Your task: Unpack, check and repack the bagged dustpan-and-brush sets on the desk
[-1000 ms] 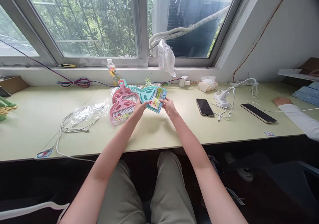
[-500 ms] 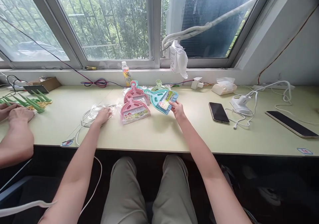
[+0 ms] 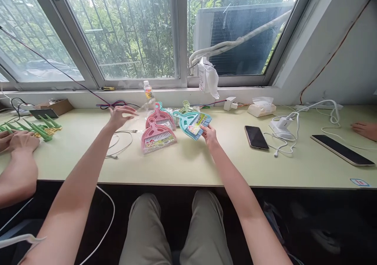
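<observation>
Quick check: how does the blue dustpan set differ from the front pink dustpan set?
The blue dustpan set is held in the right hand, while the front pink dustpan set lies on the table. The blue set's handle points mostly left; the pink set's points toward the window. The blue set has bluish bristles, the pink set paler ones. Both carry a printed label.

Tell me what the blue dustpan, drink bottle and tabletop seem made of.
Blue dustpan: probably moulded plastic, smooth and evenly coloured, with clean cut-outs.
Drink bottle: likely plastic, judging by its shape and white cap; finish too small to tell.
Tabletop: perhaps laminate, smooth with a soft sheen; its core can't be told.
</observation>
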Demonstrator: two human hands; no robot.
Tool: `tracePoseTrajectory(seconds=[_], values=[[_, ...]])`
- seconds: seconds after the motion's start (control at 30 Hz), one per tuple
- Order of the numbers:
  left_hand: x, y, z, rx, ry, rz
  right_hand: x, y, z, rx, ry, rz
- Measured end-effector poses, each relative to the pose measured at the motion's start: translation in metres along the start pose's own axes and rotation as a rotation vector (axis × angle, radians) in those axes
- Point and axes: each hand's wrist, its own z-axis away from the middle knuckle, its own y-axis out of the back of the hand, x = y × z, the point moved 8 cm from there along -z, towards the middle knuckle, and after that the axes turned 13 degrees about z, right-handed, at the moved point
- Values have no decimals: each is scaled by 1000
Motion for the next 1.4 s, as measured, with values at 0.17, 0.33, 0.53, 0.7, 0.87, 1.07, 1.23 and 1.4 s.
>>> tracePoseTrajectory(seconds=[0.17, 0.33, 0.53, 0.7, 0.87, 1.07, 1.23, 1.4], values=[[29, -62, 1, -495, -150, -133, 0, 3, 0, 19, -7, -6], [27, -76, 15, -440, -120, -289, 0, -3, 3, -9, -11, 24], [46, -100, 35, 40, 168, -251, -5, -14, 7, -106, 20, 90], [61, -144, 30, 15, 222, -34, -10, -16, 7, -154, 35, 131], [78, -129, 17, 69, 163, -46, -14, -15, 6, -148, 59, 121], [106, -116, 16, 304, 34, 14, -20, -16, 9, -159, 90, 175], [100, -120, 26, 322, 56, 118, -26, -5, 7, -31, 164, 250], [109, -126, 36, 285, -11, 176, -27, -19, 13, -129, 202, 292]])
